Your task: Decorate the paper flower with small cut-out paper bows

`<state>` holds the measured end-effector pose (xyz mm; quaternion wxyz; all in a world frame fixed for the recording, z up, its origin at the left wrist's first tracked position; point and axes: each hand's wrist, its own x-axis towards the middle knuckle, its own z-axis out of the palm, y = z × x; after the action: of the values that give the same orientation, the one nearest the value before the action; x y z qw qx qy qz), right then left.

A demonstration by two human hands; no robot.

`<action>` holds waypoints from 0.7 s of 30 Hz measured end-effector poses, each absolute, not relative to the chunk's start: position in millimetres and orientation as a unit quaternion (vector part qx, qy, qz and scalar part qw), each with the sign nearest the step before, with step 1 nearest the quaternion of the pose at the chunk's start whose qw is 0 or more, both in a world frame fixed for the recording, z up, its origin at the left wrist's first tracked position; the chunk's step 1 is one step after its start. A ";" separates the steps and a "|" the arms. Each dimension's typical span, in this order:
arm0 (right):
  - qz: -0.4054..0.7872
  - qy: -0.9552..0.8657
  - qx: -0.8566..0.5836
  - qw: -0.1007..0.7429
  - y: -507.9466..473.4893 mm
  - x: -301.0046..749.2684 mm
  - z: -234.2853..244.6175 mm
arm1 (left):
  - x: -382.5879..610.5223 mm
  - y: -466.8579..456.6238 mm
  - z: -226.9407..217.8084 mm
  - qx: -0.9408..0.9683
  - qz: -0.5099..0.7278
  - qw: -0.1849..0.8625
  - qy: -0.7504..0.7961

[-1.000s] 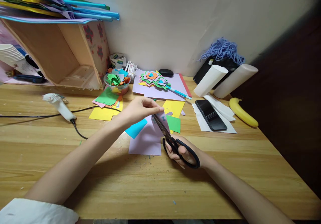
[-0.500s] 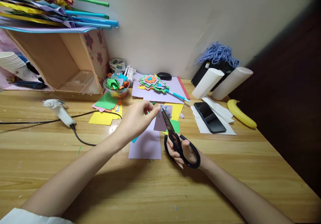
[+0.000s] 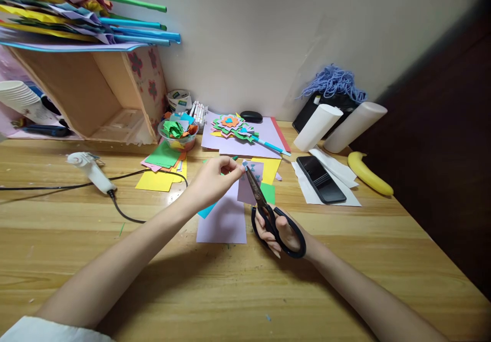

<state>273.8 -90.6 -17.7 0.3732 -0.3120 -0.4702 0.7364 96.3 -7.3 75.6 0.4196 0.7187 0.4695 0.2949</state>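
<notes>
My left hand (image 3: 213,179) pinches the edge of a small lilac paper piece (image 3: 250,188) with blue marks, held just above the wooden table (image 3: 230,291). My right hand (image 3: 280,232) grips black-handled scissors (image 3: 268,214) whose blades point up and left into that piece. A larger lilac sheet (image 3: 222,222) lies flat under my hands, with a blue scrap (image 3: 207,210), a green square (image 3: 268,192) and a yellow sheet (image 3: 270,168) beside it.
A glue gun (image 3: 90,169) with a black cord lies at the left. Stacked coloured papers (image 3: 163,165), a bowl of scraps (image 3: 178,127), a layered paper flower (image 3: 230,124), a phone (image 3: 320,178), a banana (image 3: 368,173), two white rolls (image 3: 339,119) and an open box (image 3: 95,96) ring the back.
The lilac piece and scissors rose a little toward the back of the table; the left hand shifted slightly right, and the camera view tilted a bit.
</notes>
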 end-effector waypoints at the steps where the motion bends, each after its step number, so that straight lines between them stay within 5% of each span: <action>1: 0.735 -0.471 -0.315 0.373 -90.4 273.4 -16.2 | 96.4 -7.1 75.9 0.718 0.295 0.422 0.469; 21: 0.714 -0.497 -0.314 0.379 -93.8 274.1 -21.2 | 96.7 -10.7 84.7 0.717 0.284 0.438 0.462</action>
<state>274.1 -93.8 -21.2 0.3789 -0.3139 -0.4974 0.7144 96.7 -10.7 84.7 0.4383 0.7167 0.4619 0.2843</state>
